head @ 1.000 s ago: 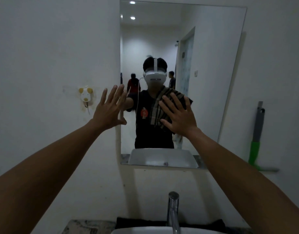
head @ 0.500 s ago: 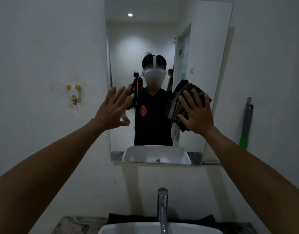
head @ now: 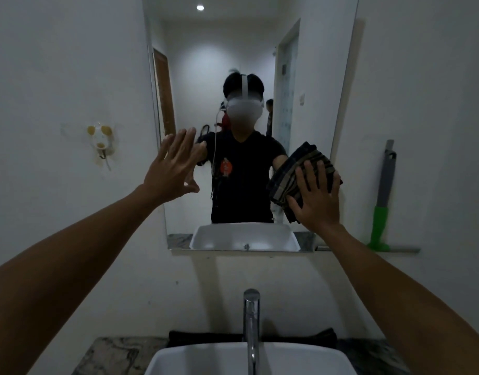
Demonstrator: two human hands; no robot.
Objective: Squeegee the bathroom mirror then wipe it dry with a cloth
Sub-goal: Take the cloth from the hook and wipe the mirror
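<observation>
A dark striped cloth (head: 295,171) lies bunched against the wall mirror's (head: 246,50) lower right; the green-and-grey squeegee (head: 381,207) leans beside it.

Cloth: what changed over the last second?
The right hand slid the cloth rightward across the mirror, from the middle to near its right edge, pressing it flat throughout. The left hand stayed open by the mirror's left edge; the squeegee stayed against the wall.

head-worn view, facing mirror (head: 249,63) squarely, close, above sink (head: 249,358)
</observation>
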